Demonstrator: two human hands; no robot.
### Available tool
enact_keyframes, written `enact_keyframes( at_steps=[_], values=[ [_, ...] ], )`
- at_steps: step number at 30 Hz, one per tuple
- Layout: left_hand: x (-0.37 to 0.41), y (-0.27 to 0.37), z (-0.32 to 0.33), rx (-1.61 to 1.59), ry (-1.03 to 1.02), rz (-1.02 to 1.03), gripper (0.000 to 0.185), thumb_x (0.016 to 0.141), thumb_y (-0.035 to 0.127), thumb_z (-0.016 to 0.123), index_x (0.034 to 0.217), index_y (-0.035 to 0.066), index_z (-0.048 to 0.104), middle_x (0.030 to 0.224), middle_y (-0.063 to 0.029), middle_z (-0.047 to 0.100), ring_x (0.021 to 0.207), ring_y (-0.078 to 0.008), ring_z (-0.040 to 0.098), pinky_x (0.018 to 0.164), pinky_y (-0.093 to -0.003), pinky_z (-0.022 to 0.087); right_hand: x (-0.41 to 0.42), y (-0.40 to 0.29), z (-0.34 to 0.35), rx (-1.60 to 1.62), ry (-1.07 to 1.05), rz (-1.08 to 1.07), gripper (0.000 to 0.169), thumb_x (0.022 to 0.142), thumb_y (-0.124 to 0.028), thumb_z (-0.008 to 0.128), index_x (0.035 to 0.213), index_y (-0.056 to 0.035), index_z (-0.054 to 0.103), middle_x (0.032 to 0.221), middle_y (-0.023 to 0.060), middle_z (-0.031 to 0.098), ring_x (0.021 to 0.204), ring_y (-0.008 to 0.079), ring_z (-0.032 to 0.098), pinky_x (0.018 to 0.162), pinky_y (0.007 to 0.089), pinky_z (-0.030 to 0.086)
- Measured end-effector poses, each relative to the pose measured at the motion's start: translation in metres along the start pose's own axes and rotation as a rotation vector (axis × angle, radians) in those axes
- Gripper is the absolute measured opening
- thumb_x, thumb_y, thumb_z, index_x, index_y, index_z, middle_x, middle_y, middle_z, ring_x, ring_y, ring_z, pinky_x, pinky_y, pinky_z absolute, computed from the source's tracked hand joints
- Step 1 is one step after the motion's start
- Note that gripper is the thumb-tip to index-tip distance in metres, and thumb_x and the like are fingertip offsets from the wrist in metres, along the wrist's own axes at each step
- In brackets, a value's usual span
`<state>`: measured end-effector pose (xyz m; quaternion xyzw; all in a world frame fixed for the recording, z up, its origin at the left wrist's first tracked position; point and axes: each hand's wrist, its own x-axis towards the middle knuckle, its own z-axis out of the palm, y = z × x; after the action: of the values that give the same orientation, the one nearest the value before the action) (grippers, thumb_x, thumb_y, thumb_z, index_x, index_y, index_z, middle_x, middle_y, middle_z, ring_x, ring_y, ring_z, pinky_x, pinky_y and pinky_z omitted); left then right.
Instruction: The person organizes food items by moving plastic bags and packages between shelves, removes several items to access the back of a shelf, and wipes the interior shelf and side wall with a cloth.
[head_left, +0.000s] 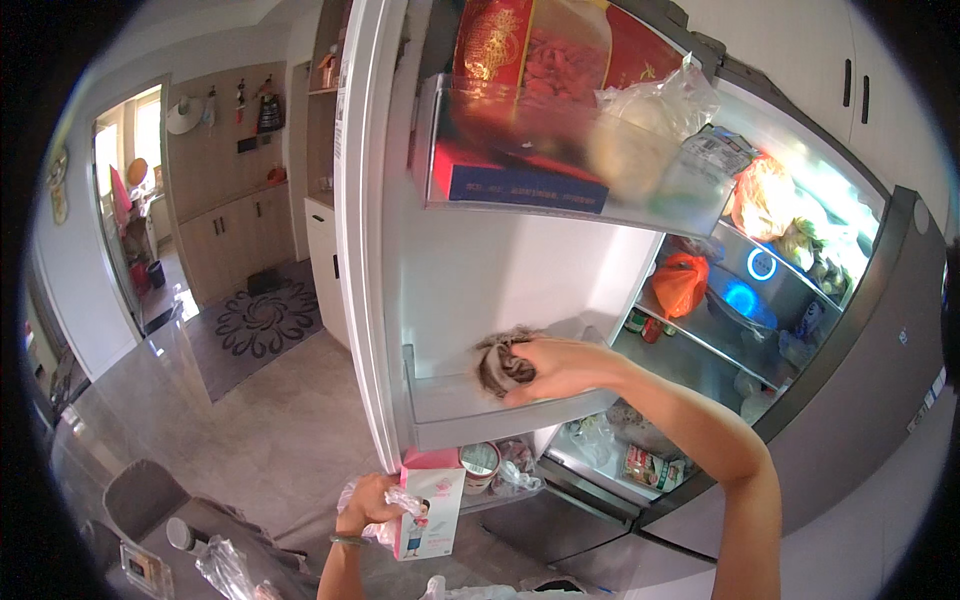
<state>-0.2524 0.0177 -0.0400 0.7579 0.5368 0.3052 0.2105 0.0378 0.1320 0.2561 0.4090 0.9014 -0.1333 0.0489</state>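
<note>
My right hand (559, 367) grips a crumpled grey-brown cloth (504, 366) against the middle door bin (487, 431) of an open refrigerator. Lower left, a white and pink box (431, 517) and a thin plastic bag are in my left hand (369, 501), beside the lowest door bin. That bin holds a lidded tub (478, 465) and bagged things. Above, the top door bin carries a blue and red box (529, 189), a red package of dried red pieces (566, 60) and a clear bag with pale contents (652, 120).
Refrigerator shelves at the right hold an orange plastic bag (679, 285), bagged vegetables (796, 240) and small jars. Freezer drawers (562, 517) lie below. A grey chair (146, 499) and a capped bottle (184, 536) stand at lower left; a patterned mat (266, 322) lies farther back.
</note>
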Motion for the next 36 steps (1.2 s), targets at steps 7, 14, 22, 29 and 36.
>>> enact_keyframes(
  at_steps=[7, 14, 22, 29, 36],
  values=[
    [0.003, 0.005, -0.001, 0.019, -0.039, -0.011, 0.038, 0.061, 0.039, 0.071, 0.083, 0.007, 0.068, 0.073, -0.0213, 0.063, 0.072, -0.0427, 0.059, 0.065, -0.0479, 0.047, 0.049, -0.050, 0.020, 0.204, -0.050, -0.381, 0.050, 0.074, -0.025, 0.071, 0.108, 0.0074, 0.055, 0.099, 0.0222, 0.061, 0.094, 0.0326, 0.060, 0.081, 0.0392, 0.047],
    [-0.002, 0.000, 0.001, 0.021, -0.032, -0.038, 0.035, 0.064, 0.042, 0.070, 0.079, 0.011, 0.070, 0.073, -0.0181, 0.065, 0.073, -0.0404, 0.061, 0.065, -0.0484, 0.048, 0.043, -0.048, 0.023, 0.783, -0.299, -0.269, 0.044, 0.073, -0.001, 0.058, 0.117, 0.0057, 0.056, 0.092, 0.0027, 0.061, 0.089, 0.0133, 0.056, 0.073, 0.0281, 0.047],
    [0.000, 0.000, 0.000, 0.011, -0.038, -0.035, 0.034, 0.064, 0.041, 0.069, 0.082, 0.013, 0.071, 0.077, -0.0173, 0.066, 0.075, -0.0396, 0.062, 0.066, -0.0473, 0.049, 0.008, -0.029, -0.006, 1.429, 0.590, -0.273, 0.036, 0.088, -0.029, 0.054, 0.113, -0.0017, 0.055, 0.099, 0.0108, 0.063, 0.087, 0.0276, 0.064, 0.070, 0.0454, 0.051],
    [0.004, -0.006, 0.008, 0.000, -0.050, -0.029, 0.032, 0.064, 0.039, 0.069, 0.083, 0.013, 0.071, 0.078, -0.0173, 0.066, 0.076, -0.0394, 0.062, 0.067, -0.0471, 0.049, 0.034, -0.075, 0.040, 0.442, 0.766, -0.527, 0.032, 0.075, 0.000, 0.057, 0.107, 0.0048, 0.054, 0.086, 0.0176, 0.063, 0.077, 0.0277, 0.062, 0.067, 0.0368, 0.048],
    [-0.002, -0.003, 0.005, 0.021, -0.003, -0.031, 0.034, 0.064, 0.039, 0.069, 0.084, 0.012, 0.070, 0.080, -0.0175, 0.066, 0.077, -0.0401, 0.062, 0.068, -0.0475, 0.049, -0.001, -0.029, -0.013, 0.585, 0.362, -0.692, 0.032, 0.065, 0.012, 0.049, 0.090, -0.0027, 0.064, 0.074, 0.0042, 0.062, 0.069, 0.0118, 0.055, 0.062, 0.0280, 0.043]
  ],
)
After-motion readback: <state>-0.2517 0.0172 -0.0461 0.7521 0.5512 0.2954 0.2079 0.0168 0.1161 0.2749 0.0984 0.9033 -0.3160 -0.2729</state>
